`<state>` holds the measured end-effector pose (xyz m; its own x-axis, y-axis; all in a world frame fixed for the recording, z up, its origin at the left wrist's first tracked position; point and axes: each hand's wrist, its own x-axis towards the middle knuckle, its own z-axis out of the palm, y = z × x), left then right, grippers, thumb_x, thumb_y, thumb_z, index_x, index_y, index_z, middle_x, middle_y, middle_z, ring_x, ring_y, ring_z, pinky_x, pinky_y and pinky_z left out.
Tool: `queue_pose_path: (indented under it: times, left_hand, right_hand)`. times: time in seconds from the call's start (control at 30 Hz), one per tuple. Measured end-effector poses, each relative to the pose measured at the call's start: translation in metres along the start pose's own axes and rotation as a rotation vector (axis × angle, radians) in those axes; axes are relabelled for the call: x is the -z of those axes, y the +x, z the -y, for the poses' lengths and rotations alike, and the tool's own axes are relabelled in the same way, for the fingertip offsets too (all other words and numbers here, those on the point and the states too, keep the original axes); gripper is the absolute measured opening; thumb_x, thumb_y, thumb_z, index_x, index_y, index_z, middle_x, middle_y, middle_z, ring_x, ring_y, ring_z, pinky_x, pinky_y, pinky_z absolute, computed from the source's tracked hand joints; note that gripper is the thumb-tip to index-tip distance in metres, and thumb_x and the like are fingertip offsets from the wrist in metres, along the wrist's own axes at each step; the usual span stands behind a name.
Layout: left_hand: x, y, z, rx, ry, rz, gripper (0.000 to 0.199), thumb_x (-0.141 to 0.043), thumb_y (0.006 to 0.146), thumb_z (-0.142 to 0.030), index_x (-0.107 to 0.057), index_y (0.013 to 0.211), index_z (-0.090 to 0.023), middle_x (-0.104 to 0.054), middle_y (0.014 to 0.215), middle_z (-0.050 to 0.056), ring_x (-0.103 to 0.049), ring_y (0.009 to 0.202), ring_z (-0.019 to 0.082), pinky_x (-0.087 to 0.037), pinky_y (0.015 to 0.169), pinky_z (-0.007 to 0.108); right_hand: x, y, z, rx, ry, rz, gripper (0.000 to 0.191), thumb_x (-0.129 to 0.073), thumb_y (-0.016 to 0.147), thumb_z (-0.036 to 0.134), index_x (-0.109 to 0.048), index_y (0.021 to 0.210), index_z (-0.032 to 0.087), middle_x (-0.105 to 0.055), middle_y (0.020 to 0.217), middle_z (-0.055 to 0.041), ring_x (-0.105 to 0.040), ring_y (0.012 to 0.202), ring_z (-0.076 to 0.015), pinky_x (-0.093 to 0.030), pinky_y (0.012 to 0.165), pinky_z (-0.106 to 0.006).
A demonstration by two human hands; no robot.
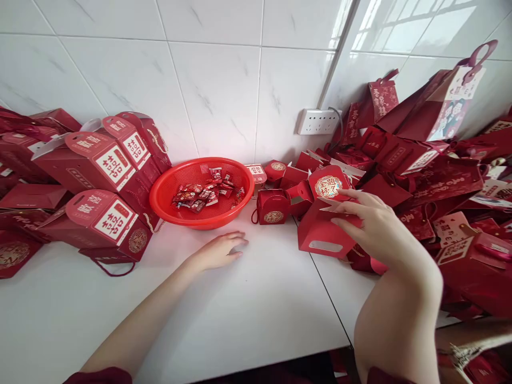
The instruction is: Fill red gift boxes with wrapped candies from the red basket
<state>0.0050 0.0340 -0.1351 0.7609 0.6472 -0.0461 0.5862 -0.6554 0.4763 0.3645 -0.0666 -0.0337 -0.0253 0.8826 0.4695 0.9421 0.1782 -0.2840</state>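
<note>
While on box (320, 226), right fingers (354, 209) curved.

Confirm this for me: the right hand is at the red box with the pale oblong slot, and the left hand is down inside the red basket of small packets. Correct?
Not quite: the left hand is outside the red basket, over the white table on its near side, as the head view shows. The rest stands.

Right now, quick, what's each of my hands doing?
Left hand: open, holding nothing, near the basket.
Right hand: fingers at the box's top; whether gripping, can't tell.
</note>
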Motion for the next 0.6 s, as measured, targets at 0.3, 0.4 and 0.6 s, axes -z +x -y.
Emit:
queue_pose_path:
  times: [0.3, 0.4, 0.6]
  left_hand:
    - [0.112, -0.070, -0.091, 0.178, -0.018, -0.229, 0.027, -0.050, 0.097, -0.042, -0.069, 0.103, -0.026, -0.073, 0.097, -0.002, -0.067, 0.083, 0.015, -0.051, 0.071, 0.023]
    - [0.116, -0.083, -0.095, 0.099, 0.027, -0.361, 0.022, -0.051, 0.097, -0.036, -0.070, 0.097, -0.024, -0.072, 0.094, -0.002, -0.066, 0.081, 0.012, -0.050, 0.074, 0.021]
    - [0.101, -0.075, -0.074, 0.002, 0.140, -0.292, 0.029, -0.042, 0.100, -0.025, -0.068, 0.113, -0.027, -0.071, 0.112, -0.002, -0.066, 0.097, 0.014, -0.049, 0.088, 0.024]
  right_hand:
    - [-0.022, 0.049, 0.134, 0.402, 0.296, 0.396, 0.039, -0.048, 0.094, 0.016, -0.068, 0.124, 0.032, -0.072, 0.102, -0.0032, -0.066, 0.089, -0.0209, -0.050, 0.079, -0.033]
    - [-0.037, 0.053, 0.152, 0.468, 0.373, 0.538, 0.034, -0.046, 0.098, 0.018, -0.067, 0.123, 0.029, -0.073, 0.097, -0.0019, -0.067, 0.084, -0.0192, -0.048, 0.075, -0.029]
    - [-0.040, 0.057, 0.149, 0.559, 0.498, 0.678, 0.032, -0.043, 0.101, 0.023, -0.067, 0.122, 0.028, -0.073, 0.102, -0.0016, -0.066, 0.084, -0.0175, -0.047, 0.071, -0.028]
